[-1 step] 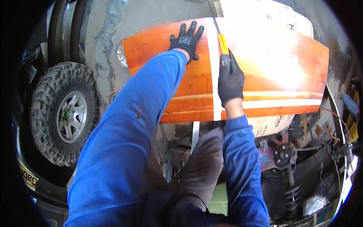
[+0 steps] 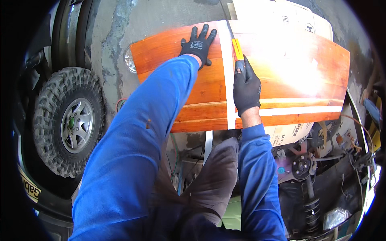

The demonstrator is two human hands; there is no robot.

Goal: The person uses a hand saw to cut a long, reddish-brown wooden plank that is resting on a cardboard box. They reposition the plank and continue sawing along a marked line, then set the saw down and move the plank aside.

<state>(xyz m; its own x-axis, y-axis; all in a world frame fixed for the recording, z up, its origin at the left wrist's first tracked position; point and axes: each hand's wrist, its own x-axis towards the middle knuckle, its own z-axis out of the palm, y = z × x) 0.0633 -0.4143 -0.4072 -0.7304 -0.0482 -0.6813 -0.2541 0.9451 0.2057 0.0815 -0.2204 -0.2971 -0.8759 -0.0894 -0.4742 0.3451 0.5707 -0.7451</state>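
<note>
Panel lay partly over cardboard, glossy and reddish; we judged it stiff, fairly heavy and slick, best gripped by its two ends. Our left hand rested flat on it, fingers spread, just beside the white strip; our right hand was wrapped round a yellow-handled tool (probably a saw). Floor beyond the far left edge offered room; a hub crowded the near right.
</note>
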